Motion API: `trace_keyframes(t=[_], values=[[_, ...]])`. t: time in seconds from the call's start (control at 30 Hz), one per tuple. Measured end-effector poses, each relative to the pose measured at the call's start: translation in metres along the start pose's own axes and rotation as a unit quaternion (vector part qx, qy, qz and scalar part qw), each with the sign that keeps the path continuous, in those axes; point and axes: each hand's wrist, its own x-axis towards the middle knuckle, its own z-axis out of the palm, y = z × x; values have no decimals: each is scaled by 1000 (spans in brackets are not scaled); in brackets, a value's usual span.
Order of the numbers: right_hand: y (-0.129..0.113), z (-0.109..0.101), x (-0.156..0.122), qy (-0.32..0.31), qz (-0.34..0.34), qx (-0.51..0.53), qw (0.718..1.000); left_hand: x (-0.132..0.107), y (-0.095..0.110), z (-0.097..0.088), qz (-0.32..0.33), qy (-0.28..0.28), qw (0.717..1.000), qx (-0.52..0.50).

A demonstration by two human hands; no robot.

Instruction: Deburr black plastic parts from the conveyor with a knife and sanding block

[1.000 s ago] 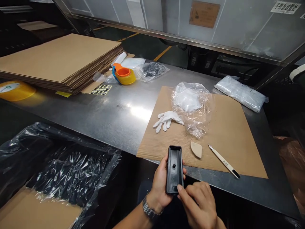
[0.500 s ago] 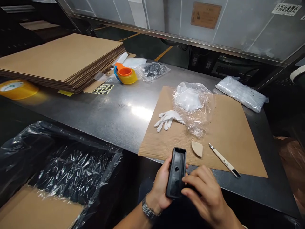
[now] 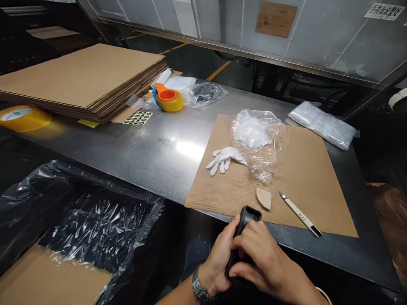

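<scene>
My left hand is wrapped round the side of a black, oblong, hollow plastic part, held just off the table's front edge. Across the part's open face lies my right hand, its fingers curled over the hollow and its thumb near the lower end. Much of the part is covered by these fingers, and what is under them is hidden. Beyond the hands, on the cardboard sheet, lie a tan wedge-shaped block and a scalpel-like knife marked A26.
A white glove and a clear plastic bag with white contents lie on the cardboard. Stacked cardboard, a tape dispenser and a tape roll are at left. A black-lined box stands lower left.
My right hand has moved left onto the black part, with its fingers now over the hollow. The part has shifted slightly right and down and is tilted more.
</scene>
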Motion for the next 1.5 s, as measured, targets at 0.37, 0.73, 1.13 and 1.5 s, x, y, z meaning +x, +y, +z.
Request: trace_keyframes(t=[0.37, 0.73, 1.13, 1.5], values=[[28, -14, -2, 81, 44, -14, 996, -5, -5, -3, -22, -19, 983, 184], [46, -23, 3, 109, 163, 170, 966, -6, -1, -14, -1, -68, 963, 260], [37, 22, -9, 159, 312, 217, 911, -6, -2, -13, 131, -12, 954, 268], [70, 60, -5, 173, 270, 381, 867, -5, 10, -29, 263, 76, 952, 135]])
